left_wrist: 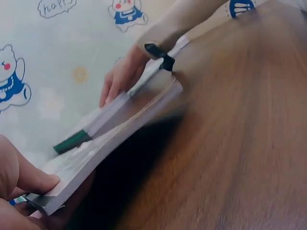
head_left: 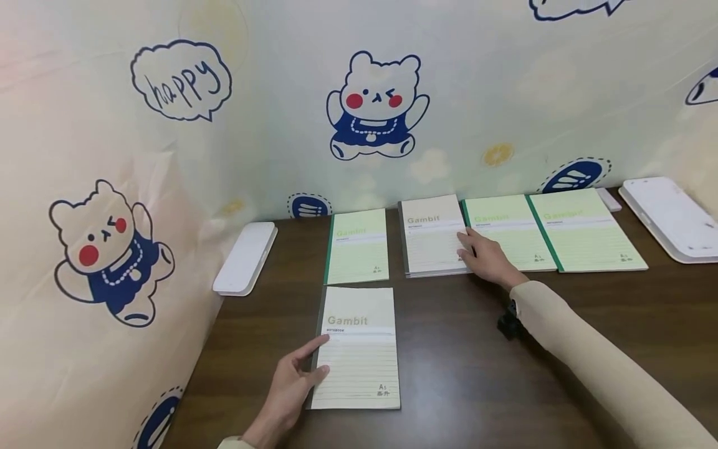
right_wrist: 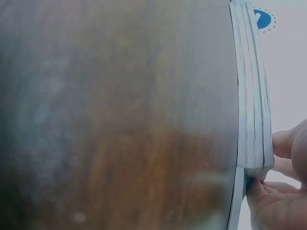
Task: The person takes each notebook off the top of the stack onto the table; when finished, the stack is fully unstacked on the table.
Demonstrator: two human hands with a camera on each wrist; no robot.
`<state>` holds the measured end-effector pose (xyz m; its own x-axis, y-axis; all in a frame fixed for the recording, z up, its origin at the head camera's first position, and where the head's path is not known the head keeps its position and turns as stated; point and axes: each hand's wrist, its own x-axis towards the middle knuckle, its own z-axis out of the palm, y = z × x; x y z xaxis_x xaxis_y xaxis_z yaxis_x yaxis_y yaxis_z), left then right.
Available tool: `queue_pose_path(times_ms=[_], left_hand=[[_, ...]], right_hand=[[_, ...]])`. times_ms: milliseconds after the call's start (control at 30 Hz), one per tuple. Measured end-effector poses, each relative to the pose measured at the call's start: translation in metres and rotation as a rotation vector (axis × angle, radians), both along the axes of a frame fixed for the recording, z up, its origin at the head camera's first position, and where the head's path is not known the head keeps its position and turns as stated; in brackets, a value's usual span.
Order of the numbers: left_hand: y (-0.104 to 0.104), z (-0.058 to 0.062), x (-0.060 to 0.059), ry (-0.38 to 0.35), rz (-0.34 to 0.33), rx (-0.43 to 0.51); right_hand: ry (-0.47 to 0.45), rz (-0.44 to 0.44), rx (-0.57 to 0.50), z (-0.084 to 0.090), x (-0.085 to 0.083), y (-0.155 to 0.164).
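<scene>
Left hand [head_left: 288, 381] pinched one grey-spined notebook [head_left: 361, 358], fingers nearly closed! Right hand's [head_left: 490, 257] curled fingers gripped a notebook stack [head_left: 430, 240]; three green notebooks [head_left: 359, 252] flanked it.

The left hand [head_left: 291, 380] is near the table's [head_left: 465, 349] left edge, wrist low and palm turned inward. Two digits point away from that edge, their tips a little apart; seen from its own wrist, one presses from above while others curl below in a pinch (only a sliver of the left cuff [head_left: 234, 443] shows). The right arm [head_left: 600, 355], in a pale long sleeve, stretches diagonally across the table's right side towards the back edge. There the right hand [head_left: 490, 259] has its knuckles up and fingers bent, gripping, fingertips aimed towards the left edge.
</scene>
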<state>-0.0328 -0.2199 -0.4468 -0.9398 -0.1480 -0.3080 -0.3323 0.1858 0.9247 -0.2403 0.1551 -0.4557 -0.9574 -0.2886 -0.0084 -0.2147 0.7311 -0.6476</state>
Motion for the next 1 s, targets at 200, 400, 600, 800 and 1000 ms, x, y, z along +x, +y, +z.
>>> queue_pose_path(times_ms=[200,400,600,800,1000], left_hand=[[-0.001,-0.011,-0.004,0.06,-0.049,-0.141],[0.001,-0.011,-0.004,0.206,-0.126,-0.58],[0.0,-0.011,-0.006,0.197,-0.157,-0.642],[0.005,-0.005,-0.016,0.253,-0.111,-0.629],[0.038,0.031,-0.075,0.458,-0.107,-0.476]], right_hand=[[0.02,0.002,-0.008,-0.002,0.0,0.002],[0.013,-0.005,-0.005,-0.003,-0.001,0.002],[0.014,-0.006,-0.016,-0.005,0.0,0.0],[-0.001,-0.014,-0.018,-0.003,-0.001,0.002],[-0.008,-0.013,-0.023,-0.004,0.0,0.001]])
